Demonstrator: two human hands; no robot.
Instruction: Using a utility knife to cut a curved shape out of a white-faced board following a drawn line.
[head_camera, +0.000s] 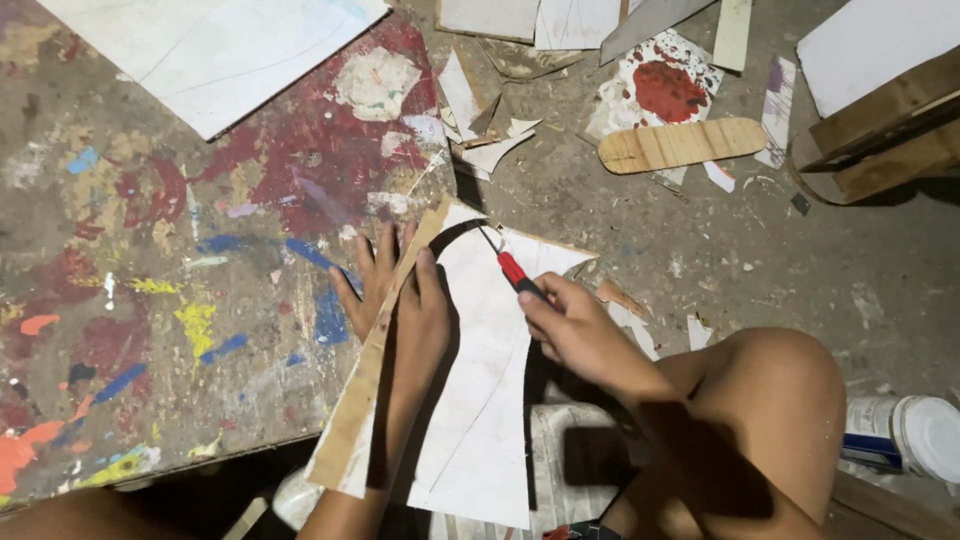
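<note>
A white board piece with a curved cut is lying on the floor. The left hand is pressing it flat, fingers spread; the right hand, just right, is gripping a red-handled cutter against it.

The sheet lies over the board's right edge, near its front corner. The left hand rests on the sheet's left edge; the right hand, just right, holds a knife on it. A plank lies behind on the floor.
</note>
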